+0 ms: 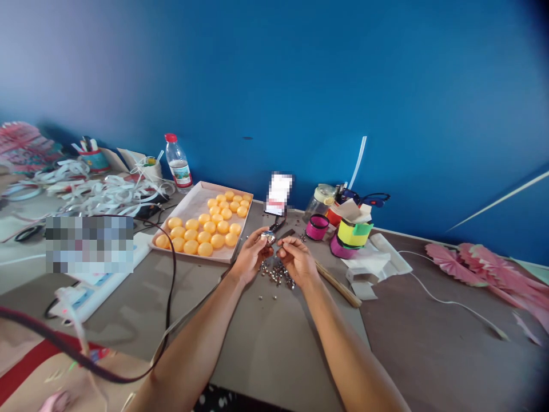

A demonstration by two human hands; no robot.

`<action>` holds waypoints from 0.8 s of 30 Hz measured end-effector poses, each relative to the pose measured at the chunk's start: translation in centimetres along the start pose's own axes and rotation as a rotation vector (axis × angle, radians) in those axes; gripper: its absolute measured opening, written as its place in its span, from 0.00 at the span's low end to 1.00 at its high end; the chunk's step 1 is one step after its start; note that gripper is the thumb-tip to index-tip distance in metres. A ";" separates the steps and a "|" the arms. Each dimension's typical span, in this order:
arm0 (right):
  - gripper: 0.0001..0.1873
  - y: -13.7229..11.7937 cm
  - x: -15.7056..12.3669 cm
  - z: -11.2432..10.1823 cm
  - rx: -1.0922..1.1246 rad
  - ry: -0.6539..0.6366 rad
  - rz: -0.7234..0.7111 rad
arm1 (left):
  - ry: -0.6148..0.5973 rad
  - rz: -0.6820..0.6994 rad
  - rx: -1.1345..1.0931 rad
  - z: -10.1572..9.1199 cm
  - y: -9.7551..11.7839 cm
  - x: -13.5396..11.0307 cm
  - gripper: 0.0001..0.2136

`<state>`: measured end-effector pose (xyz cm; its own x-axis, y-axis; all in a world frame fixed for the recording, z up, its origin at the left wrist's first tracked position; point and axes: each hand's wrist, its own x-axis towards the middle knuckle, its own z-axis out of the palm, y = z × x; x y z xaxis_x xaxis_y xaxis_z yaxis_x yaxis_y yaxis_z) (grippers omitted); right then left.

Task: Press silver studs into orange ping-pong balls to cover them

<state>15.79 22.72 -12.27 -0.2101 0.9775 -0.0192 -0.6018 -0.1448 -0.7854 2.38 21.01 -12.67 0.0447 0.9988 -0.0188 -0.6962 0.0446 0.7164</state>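
Observation:
My left hand (249, 256) is closed, its thumb and fingers gripping a small shiny silver ball (269, 237) with a studded-looking surface. Just to the right of it, my right hand (299, 260) has its thumb and fingertips pinched together; whatever they hold is too small to make out. Below both hands, a loose pile of small silver beads (277, 274) lies on the table, with a couple of single beads nearer me. To the left, a shallow white box (194, 201) holds several orange balls (205, 236).
Behind my hands a phone (278, 194) leans upright. A wooden stick (338, 284) lies right of my right hand, near a magenta tape roll (317, 227) and a clear jar (319, 201). At left stand a bottle (179, 166) and a power strip (107, 283); a dark cable (174, 274) loops nearby.

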 end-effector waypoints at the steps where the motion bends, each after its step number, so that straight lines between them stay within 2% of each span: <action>1: 0.08 0.0 0.0 0.0 0.003 0.004 -0.012 | 0.004 0.003 0.013 0.0 0.0 0.0 0.19; 9: 0.11 -0.2 0.0 0.4 -0.099 0.023 -0.064 | 0.021 0.006 0.103 0.1 -0.3 0.1 0.20; 17: 0.06 0.6 0.0 0.1 -0.546 0.075 -0.208 | 0.045 0.019 0.140 0.3 -0.2 0.0 0.19; 24: 0.05 0.7 -0.1 0.1 -0.581 0.071 -0.191 | 0.015 0.044 0.174 0.1 -0.5 0.1 0.20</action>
<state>15.26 22.53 -12.77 -0.0762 0.9887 0.1292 -0.1010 0.1213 -0.9875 2.83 21.10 -12.94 0.0054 1.0000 0.0059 -0.5624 -0.0018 0.8268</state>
